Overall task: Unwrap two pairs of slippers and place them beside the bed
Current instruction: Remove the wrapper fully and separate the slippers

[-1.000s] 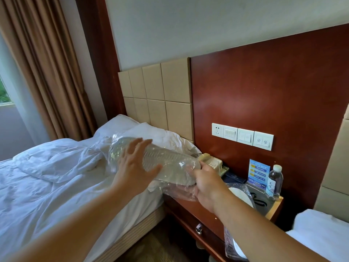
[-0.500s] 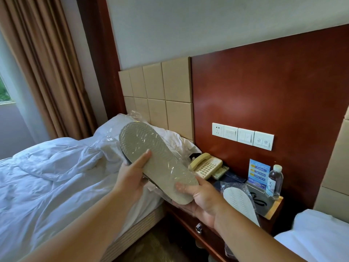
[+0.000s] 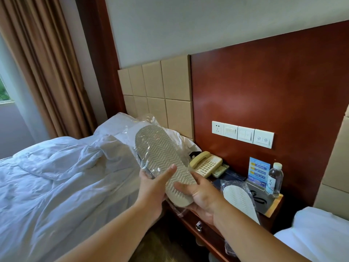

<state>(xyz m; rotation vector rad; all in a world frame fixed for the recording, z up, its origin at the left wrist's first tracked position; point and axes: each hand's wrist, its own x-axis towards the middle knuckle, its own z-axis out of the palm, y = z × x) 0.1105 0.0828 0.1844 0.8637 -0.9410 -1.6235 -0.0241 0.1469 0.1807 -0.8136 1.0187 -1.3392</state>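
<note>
presently, left hand grips the wrapped slippers at one edge, thumb flat across the ribbed sole, fingers curled behind. right hand clamps the heel end, thumb on the sole, fingers underneath. against half a second ago, the left hand has shifted from mid-sole towards the heel, close to the right hand; tilt little changed. wrapped slippers are held in the air, sole to the camera, on the bed side of the nightstand, toe end slanting up and away. second wrapped pair lies on the nightstand, overhanging its front edge, near the telephone.
</note>
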